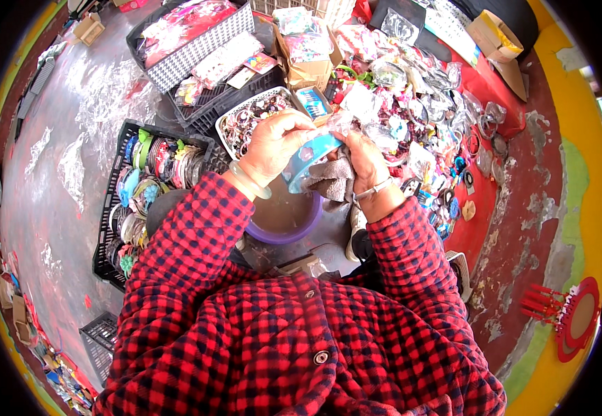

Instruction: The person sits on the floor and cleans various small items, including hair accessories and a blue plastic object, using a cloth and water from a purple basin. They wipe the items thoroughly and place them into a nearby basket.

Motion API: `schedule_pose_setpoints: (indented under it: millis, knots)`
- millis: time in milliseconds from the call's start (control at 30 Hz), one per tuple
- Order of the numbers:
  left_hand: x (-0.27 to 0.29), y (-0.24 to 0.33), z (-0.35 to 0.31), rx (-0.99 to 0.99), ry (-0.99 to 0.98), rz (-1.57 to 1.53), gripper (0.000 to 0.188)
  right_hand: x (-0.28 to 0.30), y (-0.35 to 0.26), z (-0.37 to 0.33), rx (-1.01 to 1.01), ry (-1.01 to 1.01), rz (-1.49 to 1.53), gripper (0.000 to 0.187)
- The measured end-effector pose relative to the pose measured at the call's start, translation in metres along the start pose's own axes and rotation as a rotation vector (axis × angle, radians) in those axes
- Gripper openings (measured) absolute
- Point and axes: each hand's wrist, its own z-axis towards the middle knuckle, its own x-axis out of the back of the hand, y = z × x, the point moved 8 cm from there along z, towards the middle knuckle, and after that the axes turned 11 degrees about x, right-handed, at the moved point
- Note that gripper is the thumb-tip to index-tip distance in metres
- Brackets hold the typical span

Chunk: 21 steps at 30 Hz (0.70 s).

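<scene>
A wide light-blue headband (pixel 304 159) is held up in front of me, its curve facing me. My left hand (pixel 273 148) pinches it at the upper left, the fingertips partly hidden behind it. My right hand (pixel 366 161) closes on its other end and also grips a grey-brown cloth (pixel 333 182), which hangs down beside the band. Below both hands stands a purple basin (pixel 283 239) of murky water, its far part hidden by the cloth and hands.
On my left a black crate (pixel 100 244) holds many headbands. Beyond the basin sit a white basket (pixel 222 132) of small hair ornaments, an open cardboard box (pixel 310 69) and a black crate of packets (pixel 197 52). A large heap of bagged accessories (pixel 412 97) spreads over red sheeting at right.
</scene>
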Motion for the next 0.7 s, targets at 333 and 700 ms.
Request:
schedule_pose_setpoints:
  millis: [333,700]
  knots:
    - [-0.021,-0.011,-0.004,0.377,-0.166,-0.597,0.008,0.010,0.006,0.011,0.011,-0.042,-0.049,0.017]
    - [-0.021,-0.012,0.002,0.377,-0.278,-0.452,0.017,0.012,-0.009,0.006,0.010,-0.074,-0.179,0.014]
